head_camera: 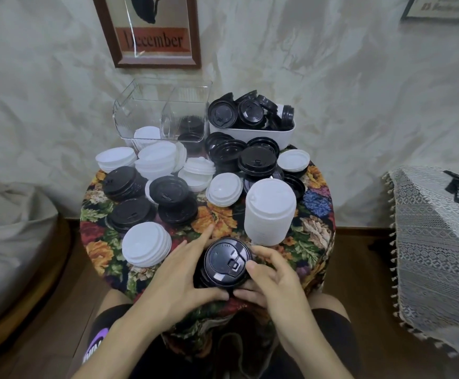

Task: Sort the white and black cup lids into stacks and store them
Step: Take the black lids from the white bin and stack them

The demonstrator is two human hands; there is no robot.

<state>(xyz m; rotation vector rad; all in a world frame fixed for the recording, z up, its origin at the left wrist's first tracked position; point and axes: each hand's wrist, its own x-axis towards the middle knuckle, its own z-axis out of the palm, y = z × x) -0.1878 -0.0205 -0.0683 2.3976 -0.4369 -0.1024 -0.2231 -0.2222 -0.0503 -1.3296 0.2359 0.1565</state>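
A short stack of black lids [227, 265] sits at the near edge of the small round table [315, 222]. My left hand [184, 272] holds its left side, thumb at the front and fingers spread past it. My right hand [269, 280] grips the right side, thumb on the top lid's rim. A tall stack of white lids [270, 212] stands just behind. A lower white stack [146, 244] is to the left. Loose black lids [151, 199] and white lids [157, 160] cover the middle of the table.
At the back stand a clear plastic bin [168, 110] with a few lids inside and a white tub [253, 124] heaped with black lids. A wall is close behind. A lace-covered surface [439, 236] lies at the right, and pale bedding [6, 242] at the left.
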